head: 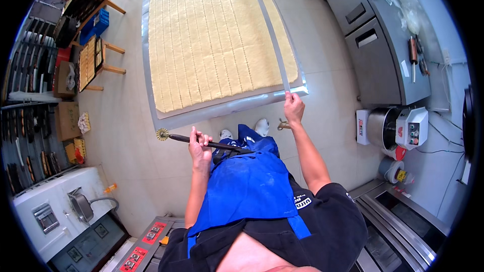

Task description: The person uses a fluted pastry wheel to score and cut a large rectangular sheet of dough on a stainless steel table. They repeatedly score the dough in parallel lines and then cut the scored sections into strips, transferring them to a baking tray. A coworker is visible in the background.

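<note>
A long sheet of pale yellow dough (204, 41) covers the metal-edged table (223, 106) before me. Several dotted lines run lengthwise across its left and middle part. My right hand (293, 107) grips the near end of a long flat metal strip (273, 37), which lies along the dough near its right edge. In my left hand (200, 147) is a pastry wheel (181, 138) with a long dark handle. Its toothed brass-coloured wheel points left, just off the table's near left corner, apart from the dough.
On the left stand tray racks (32, 58), a wooden stand with a tray of baked pieces (89, 62) and cardboard boxes (67, 121). A steel cabinet (372, 41) and a mixer (401, 126) line the right side. Ovens (397, 230) are behind me.
</note>
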Motion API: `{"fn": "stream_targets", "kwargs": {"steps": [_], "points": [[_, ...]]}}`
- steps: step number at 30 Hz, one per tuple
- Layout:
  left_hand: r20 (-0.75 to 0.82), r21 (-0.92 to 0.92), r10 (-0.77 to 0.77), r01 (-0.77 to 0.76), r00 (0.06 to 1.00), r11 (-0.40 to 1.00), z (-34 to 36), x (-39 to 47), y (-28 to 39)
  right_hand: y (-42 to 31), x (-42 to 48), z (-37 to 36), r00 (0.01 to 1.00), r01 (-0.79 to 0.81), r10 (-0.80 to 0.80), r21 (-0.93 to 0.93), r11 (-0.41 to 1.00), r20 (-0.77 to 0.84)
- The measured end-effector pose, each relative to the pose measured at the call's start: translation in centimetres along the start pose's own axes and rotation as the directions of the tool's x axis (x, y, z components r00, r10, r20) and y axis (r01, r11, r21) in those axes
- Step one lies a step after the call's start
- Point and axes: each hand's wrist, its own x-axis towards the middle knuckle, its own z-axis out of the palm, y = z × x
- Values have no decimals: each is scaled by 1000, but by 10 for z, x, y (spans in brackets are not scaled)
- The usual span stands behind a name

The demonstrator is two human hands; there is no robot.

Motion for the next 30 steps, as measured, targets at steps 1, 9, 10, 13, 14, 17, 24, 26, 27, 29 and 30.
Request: {"fn": "stream_targets", "kwargs": {"steps": [1,9,10,13,14,17,24,26,27,29,30], "points": [[6,-9,2,-2,1000,1000,2,3,0,3,3,-3,1000,20,-20,-11,1000,-11],[-17,32,-7,7,1000,999,20,4,-4,11,11,-6,999,32,-32,-7,999,-35],[-15,31,-7,7,1000,999,22,4,-4,13,13,-4,999,21,-21,-3,1000,-32],[-7,22,-4,4,1000,1000,21,5,-5,16,18,-2,998,42,-43,-18,999,-49],[0,16,-2,2,1000,1000,20,5,-5,16,20,-1,998,39,-40,-16,999,-43],[12,8,2,-2,1000,1000,19,6,-6,14,23,-2,999,40,-40,-19,999,-32],[1,-4,9,-9,1000,1000,17,7,-7,0,30,-8,999,33,-33,-18,999,-14],[-1,-12,10,-10,1000,1000,17,7,-8,-2,31,-9,1000,21,-21,-17,1000,-1],[-2,-15,10,-10,1000,1000,17,8,-8,-2,32,-9,1000,16,-16,-19,1000,3],[2,-16,14,-14,1000,1000,17,9,-8,-1,33,-9,1000,22,-22,-34,999,3],[2,-15,14,-14,1000,1000,16,8,-8,-1,33,-11,1000,30,-30,-47,998,1]]}}
